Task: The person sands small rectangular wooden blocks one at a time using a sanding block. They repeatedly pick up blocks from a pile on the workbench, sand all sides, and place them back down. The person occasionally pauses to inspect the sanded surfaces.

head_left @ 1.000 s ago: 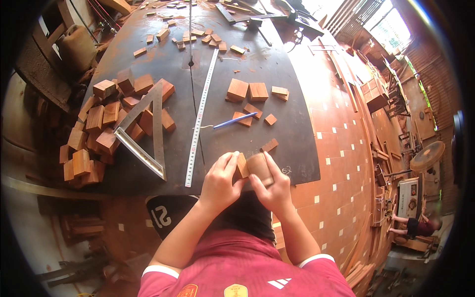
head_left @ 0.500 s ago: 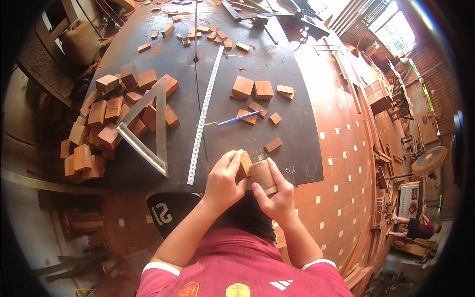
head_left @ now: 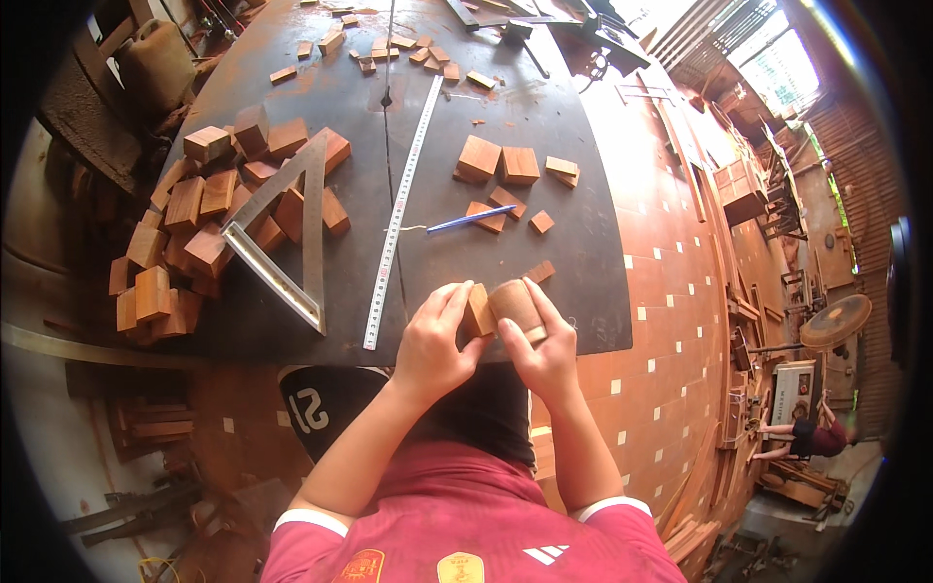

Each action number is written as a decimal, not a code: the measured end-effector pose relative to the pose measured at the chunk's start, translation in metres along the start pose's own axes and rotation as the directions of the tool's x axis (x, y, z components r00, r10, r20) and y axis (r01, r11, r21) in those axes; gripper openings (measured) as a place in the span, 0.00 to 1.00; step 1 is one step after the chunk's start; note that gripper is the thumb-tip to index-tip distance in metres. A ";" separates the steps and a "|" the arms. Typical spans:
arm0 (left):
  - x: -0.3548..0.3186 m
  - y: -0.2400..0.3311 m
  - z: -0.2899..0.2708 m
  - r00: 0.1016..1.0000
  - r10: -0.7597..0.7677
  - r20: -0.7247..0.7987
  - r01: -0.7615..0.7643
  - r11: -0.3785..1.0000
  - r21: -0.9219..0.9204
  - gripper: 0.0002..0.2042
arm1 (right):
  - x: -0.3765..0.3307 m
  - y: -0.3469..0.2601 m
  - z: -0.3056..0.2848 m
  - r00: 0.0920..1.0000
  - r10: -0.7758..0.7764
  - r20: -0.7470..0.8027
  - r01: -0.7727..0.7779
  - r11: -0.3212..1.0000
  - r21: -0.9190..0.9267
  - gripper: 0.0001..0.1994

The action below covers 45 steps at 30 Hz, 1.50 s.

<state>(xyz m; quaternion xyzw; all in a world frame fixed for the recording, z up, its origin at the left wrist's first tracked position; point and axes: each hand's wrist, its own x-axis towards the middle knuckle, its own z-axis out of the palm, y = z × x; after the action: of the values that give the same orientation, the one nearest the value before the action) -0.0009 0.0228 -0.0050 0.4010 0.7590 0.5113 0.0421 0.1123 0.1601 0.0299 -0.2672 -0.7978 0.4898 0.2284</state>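
Observation:
Over the table's near edge, my left hand [head_left: 436,335] is closed on a small wooden block [head_left: 479,311], its light face showing between the fingers. Close against it, my right hand [head_left: 541,342] grips a brown curved piece [head_left: 517,306] that looks like sandpaper bent round a block. The two pieces are side by side; whether they touch is hard to tell. Beyond my hands lies a blue pen [head_left: 470,220], partly across a flat wooden piece [head_left: 486,218]. A small wooden offcut [head_left: 540,272] lies just past my right hand.
On the dark table [head_left: 437,262], wooden blocks [head_left: 185,204] are heaped at left, with a metal triangular square [head_left: 313,228] leaning over them. A white ruler strip [head_left: 397,228] runs lengthwise. More blocks [head_left: 479,155] and far scraps lie beyond. Another person [head_left: 816,437] is at far right.
Both hands have stayed together with their pieces, tilting slightly against each other. The whole view has shifted a little, so the table appears slightly higher.

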 end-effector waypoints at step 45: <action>0.002 -0.001 -0.003 0.999 0.052 -0.009 -0.051 0.993 0.108 0.34 | 0.003 0.003 0.004 1.000 0.021 -0.010 -0.021 1.000 0.014 0.35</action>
<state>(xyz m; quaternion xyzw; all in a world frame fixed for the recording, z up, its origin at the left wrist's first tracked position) -0.0042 0.0223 -0.0035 0.4191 0.7750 0.4730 0.0028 0.1079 0.1605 0.0257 -0.2765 -0.7904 0.4965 0.2289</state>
